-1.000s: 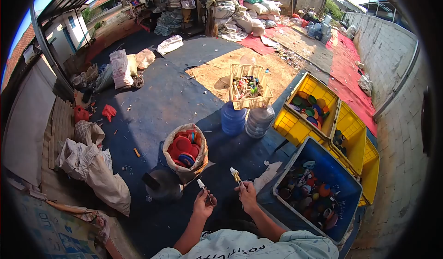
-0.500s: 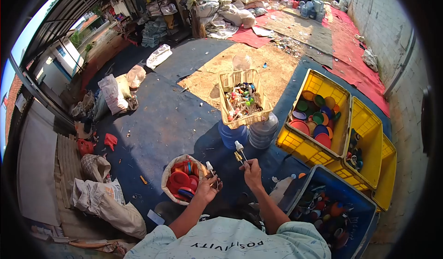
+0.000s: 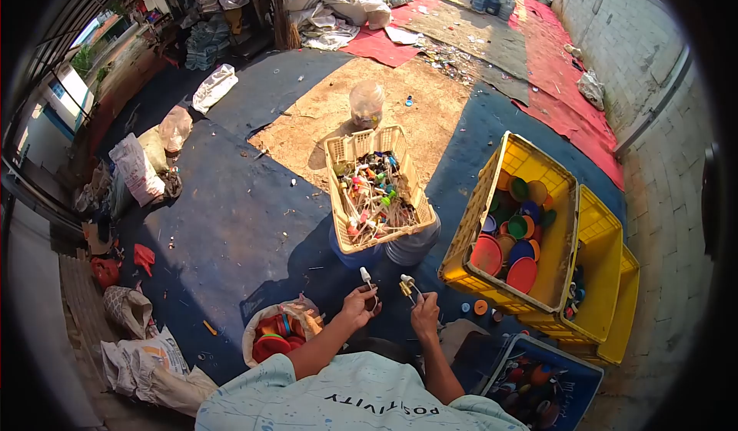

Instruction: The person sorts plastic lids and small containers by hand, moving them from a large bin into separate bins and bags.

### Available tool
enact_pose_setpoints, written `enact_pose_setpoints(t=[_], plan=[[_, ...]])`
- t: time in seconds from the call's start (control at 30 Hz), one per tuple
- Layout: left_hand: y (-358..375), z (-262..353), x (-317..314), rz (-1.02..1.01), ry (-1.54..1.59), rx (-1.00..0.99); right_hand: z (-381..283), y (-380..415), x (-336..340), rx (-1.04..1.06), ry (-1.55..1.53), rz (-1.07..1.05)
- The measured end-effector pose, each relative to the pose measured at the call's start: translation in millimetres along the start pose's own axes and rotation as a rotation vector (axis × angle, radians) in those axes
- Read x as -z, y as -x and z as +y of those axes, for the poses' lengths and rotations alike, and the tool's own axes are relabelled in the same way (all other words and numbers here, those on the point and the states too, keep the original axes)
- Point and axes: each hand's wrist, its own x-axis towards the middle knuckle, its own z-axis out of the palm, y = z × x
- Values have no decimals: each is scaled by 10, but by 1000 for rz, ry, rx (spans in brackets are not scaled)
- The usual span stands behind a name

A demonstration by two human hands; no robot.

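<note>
My left hand [image 3: 359, 308] is closed round a white pump top [image 3: 366, 276] that points upward, to the right of the sack of red lids. My right hand [image 3: 424, 316] grips thin-stemmed pump tops [image 3: 407, 283], one white and one yellowish, just beside it. Beyond both hands, a cream plastic crate [image 3: 421, 214] rests on large water bottles [image 3: 415, 245] and holds a jumble of coloured pump tops with tubes. The white sack [image 3: 250, 337] with red and orange lids stands near my left forearm.
Yellow crates [image 3: 461, 273] with coloured lids stand at the right, above a blue bin [image 3: 588, 377] of mixed caps. Sacks [image 3: 138, 168] lie at the left. A clear bag [image 3: 367, 104] sits behind the cream crate. A block wall [image 3: 649, 85] runs along the right.
The view has shifted, so the cream crate appears lower and further left. My left hand has moved away from the lid sack, towards my right hand. Both hands keep their pump tops.
</note>
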Motion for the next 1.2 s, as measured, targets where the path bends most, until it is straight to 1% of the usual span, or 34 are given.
enact_pose_setpoints(t=[0.1, 0.17, 0.23, 0.3, 0.4, 0.43, 0.47, 0.57, 0.63, 0.67, 0.7, 0.77, 0.8, 0.83, 0.87, 0.9, 0.93, 0.97, 1.03, 1.1, 1.17, 1.2], plan=[[-279, 545, -274, 14, 6, -22, -306, -452, -258, -8, 32, -12], [-485, 936, -442, -16, -1, -54, -578, -848, -431, -21, 37, -35], [-689, 1308, -572, -34, 9, -81, -866, -1207, -575, 16, 16, -47], [-950, 1658, -666, -51, -9, -52, -1041, -1588, -744, 55, -17, -47], [-1092, 2150, -1039, -48, 65, -97, -1327, -2150, -943, 136, -17, 24], [-1131, 2303, -1189, -50, 69, -124, -1595, -2277, -933, 123, -23, 26], [-1249, 2422, -1249, -109, 74, -146, -1866, -2390, -904, 109, -30, 28], [-1579, 2723, -1428, -226, 71, -116, -2159, -2805, -999, -6, -264, -67], [-1595, 2825, -1499, -199, -5, -41, -2317, -2899, -1027, -10, -48, -100], [-1589, 2853, -1530, -187, -46, -2, -2349, -2919, -1030, -12, 59, -114], [-1631, 2835, -1478, -149, -67, 53, -2280, -2915, -1043, 18, 68, -147], [-1722, 2688, -1279, -78, -117, 163, -1943, -2832, -1100, 79, 89, -202], [-1580, 2564, -1311, 65, -139, 157, -1752, -2727, -1138, 77, 23, -163], [-1628, 2406, -1128, 19, -140, 199, -1591, -2583, -1137, 143, 44, -126], [-1876, 2165, -799, 32, -142, 251, -1586, -2339, -1027, 33, 48, -190], [-1779, 2025, -768, 110, -177, 290, -1397, -2194, -985, -129, 79, -301], [-1659, 1911, -765, 188, -214, 327, -1217, -2006, -938, -203, 85, -335], [-1568, 1784, -727, 179, -246, 317, -1093, -1796, -878, -274, 146, -339], [-1541, 1463, -620, 229, -272, 383, -680, -1400, -798, -367, 174, -364], [-1496, 1288, -607, 116, -332, 427, -516, -1075, -599, -435, 162, -429], [-1336, 1184, -716, 27, -383, 493, -478, -810, -393, -458, 133, -410], [-1295, 1136, -787, -1, -426, 485, -463, -698, -275, -466, 115, -388]])
